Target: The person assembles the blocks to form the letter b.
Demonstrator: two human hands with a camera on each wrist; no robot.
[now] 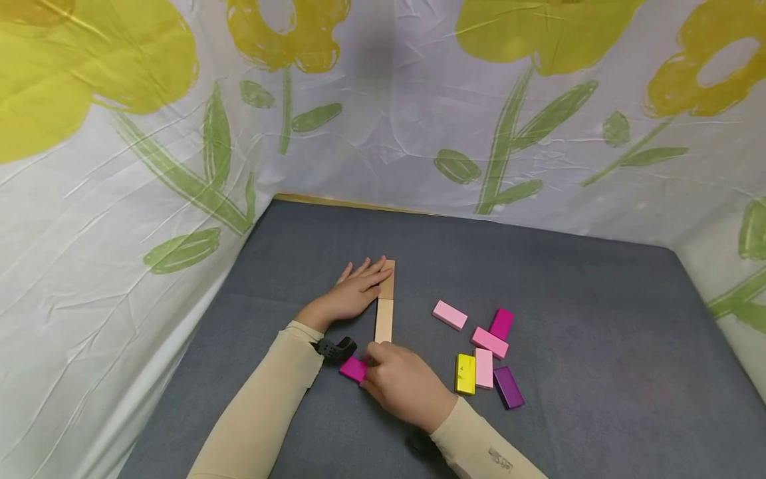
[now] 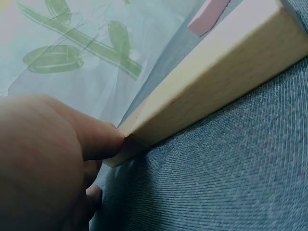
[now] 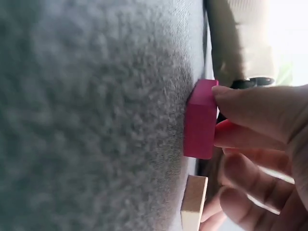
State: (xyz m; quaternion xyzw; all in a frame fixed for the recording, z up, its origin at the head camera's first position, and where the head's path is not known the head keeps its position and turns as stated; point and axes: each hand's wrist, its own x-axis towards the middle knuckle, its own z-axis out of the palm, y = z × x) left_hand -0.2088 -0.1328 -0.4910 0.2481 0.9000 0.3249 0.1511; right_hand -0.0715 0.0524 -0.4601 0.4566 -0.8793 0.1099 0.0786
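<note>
Two plain wooden blocks lie end to end in a line, the near block (image 1: 384, 320) meeting the far block (image 1: 387, 287). My left hand (image 1: 350, 294), fingers spread and fairly straight, rests against the far one; its thumb (image 2: 103, 139) touches near the joint in the left wrist view. Just short of the line's near end, my right hand (image 1: 409, 386) pinches a magenta block (image 3: 199, 130) between thumb and fingers. In the head view that hand partly covers the magenta block and the near end of the wooden line.
Right of the hands lie a light pink block (image 1: 449, 315), a second magenta block (image 1: 501, 323), a pink block (image 1: 489, 342), a yellow block (image 1: 465, 374), another light pink block (image 1: 483, 368) and a purple block (image 1: 509, 388). Flower-print cloth (image 1: 383, 133) walls the grey table (image 1: 598, 332).
</note>
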